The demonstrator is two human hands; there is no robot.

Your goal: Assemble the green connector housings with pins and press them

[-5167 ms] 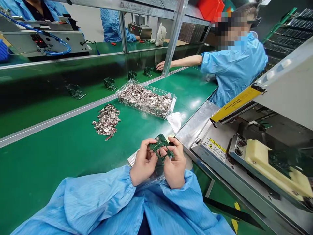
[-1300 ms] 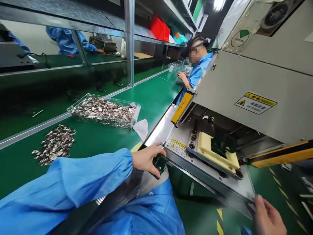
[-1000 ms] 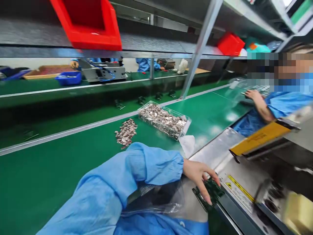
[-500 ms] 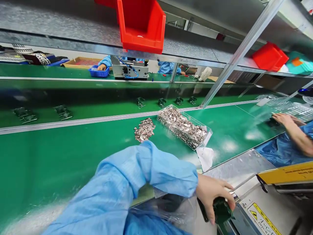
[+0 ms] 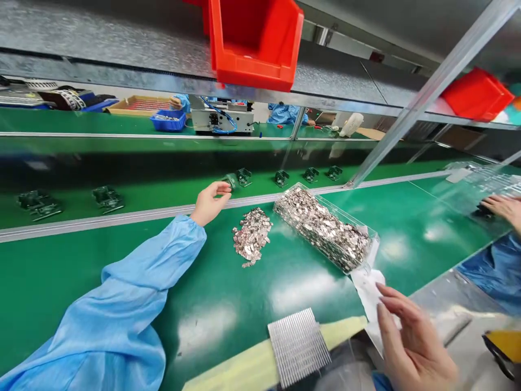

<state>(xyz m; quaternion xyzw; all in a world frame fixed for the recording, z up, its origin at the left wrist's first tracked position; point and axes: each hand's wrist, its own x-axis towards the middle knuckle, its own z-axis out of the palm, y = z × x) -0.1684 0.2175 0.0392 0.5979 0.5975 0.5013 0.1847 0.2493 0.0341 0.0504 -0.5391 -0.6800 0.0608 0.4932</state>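
My left hand [image 5: 211,203] reaches over the rail to the far green strip. Its fingers are closed on a small green circuit board [image 5: 230,181], which is blurred and partly hidden by the fingertips. Another circuit board [image 5: 243,177] stands just to the right of it. At the lower right, my right hand [image 5: 415,339] is raised with thumb and fingers apart, holding nothing I can see. It is in front of a white sheet of paper [image 5: 368,290]. A ridged metal plate [image 5: 299,346] lies on pale yellow tape [image 5: 240,369] at the bench's near edge.
A pile of small metal pieces [image 5: 252,236] lies beside a clear box [image 5: 372,255] filled with more. More circuit boards [image 5: 108,199] line the far strip. A red bin [image 5: 256,76] hangs over the shelf edge overhead. At right is a co-worker's hand [image 5: 504,209].
My left hand has swung from the lower right to the far strip with the circuit board. My right hand has come into view. The view has shifted left.
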